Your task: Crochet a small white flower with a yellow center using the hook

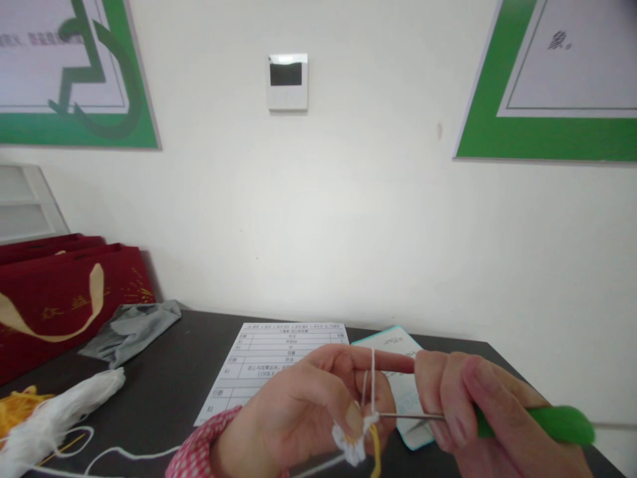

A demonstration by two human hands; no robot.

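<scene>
My left hand [323, 405] pinches a small white and yellow crochet piece [354, 446] between thumb and fingers. White yarn [373, 378] runs up over its outstretched index finger. A yellow strand [375, 451] hangs from the piece. In my right hand [488, 405] is a crochet hook with a green handle [562, 425], its fingers wrapped round it. The hook's thin metal shaft [413, 416] points left, and its tip meets the top of the crochet piece at a white loop. The left index fingertip touches the right hand's fingers.
A printed pattern sheet [279, 352] and a white card with a teal edge [415, 435] lie on the dark table [164, 372]. At left are a white yarn skein [64, 411], yellow yarn [22, 411], a grey cloth [134, 328] and dark red gift bags [74, 285]. A wall [348, 232] stands behind.
</scene>
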